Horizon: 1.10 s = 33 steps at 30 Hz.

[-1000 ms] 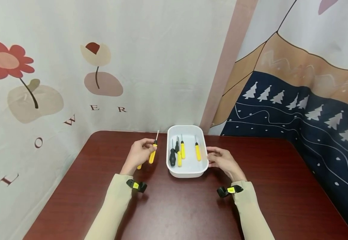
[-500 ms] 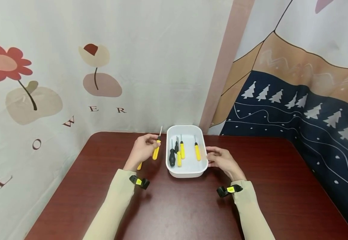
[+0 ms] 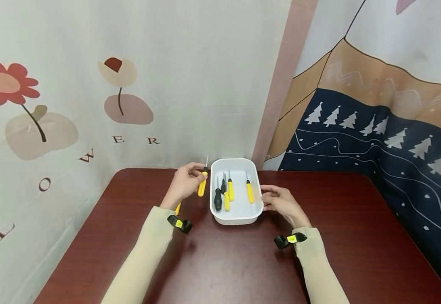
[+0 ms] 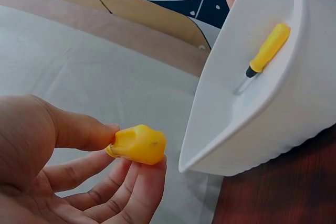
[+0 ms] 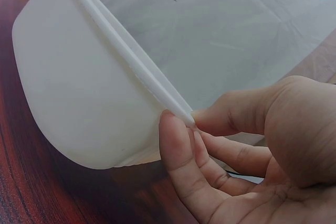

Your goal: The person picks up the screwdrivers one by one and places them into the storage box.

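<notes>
Beside the white tray (image 3: 236, 219), the left hand (image 3: 185, 185) pinches a yellow screwdriver (image 3: 203, 186) clear of the rim; the right hand (image 3: 281, 203) pinches the tray's edge, apparently steadying it.

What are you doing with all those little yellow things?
Those are screwdrivers. The person's left hand pinches a yellow screwdriver in the air just beside a white tub. The right hand holds the tub's rim on the other side. Four screwdrivers lie inside the tub, three yellow and one black. Another yellow one lies on the brown table, partly hidden under the left wrist.
</notes>
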{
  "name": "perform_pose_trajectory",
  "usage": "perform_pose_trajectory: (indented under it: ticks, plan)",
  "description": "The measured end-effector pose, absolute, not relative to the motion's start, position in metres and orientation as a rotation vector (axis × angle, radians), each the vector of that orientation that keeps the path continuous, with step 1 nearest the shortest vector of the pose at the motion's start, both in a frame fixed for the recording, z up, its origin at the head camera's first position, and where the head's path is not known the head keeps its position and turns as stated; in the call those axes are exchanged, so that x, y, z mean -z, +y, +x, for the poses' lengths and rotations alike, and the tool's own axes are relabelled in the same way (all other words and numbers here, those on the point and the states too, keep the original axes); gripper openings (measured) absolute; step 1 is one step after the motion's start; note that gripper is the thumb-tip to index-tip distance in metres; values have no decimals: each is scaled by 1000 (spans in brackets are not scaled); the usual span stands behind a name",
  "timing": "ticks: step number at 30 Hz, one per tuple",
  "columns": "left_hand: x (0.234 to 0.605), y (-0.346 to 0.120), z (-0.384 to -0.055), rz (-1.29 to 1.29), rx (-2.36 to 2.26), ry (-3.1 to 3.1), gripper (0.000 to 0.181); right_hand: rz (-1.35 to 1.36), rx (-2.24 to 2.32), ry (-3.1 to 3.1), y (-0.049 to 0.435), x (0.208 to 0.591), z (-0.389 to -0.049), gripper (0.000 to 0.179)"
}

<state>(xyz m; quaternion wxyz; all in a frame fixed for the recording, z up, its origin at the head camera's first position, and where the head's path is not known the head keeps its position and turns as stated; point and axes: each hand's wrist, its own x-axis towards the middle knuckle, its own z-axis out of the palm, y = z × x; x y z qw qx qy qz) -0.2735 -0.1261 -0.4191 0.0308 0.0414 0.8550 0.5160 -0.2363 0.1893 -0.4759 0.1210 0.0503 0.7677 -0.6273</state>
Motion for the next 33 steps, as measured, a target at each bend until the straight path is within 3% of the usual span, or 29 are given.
perform_pose_trajectory:
  ticks: [33]
  plan:
    - [410, -78, -302, 63, -1408, 2518, 37, 102, 1853, 2221, 190, 474, -232, 46]
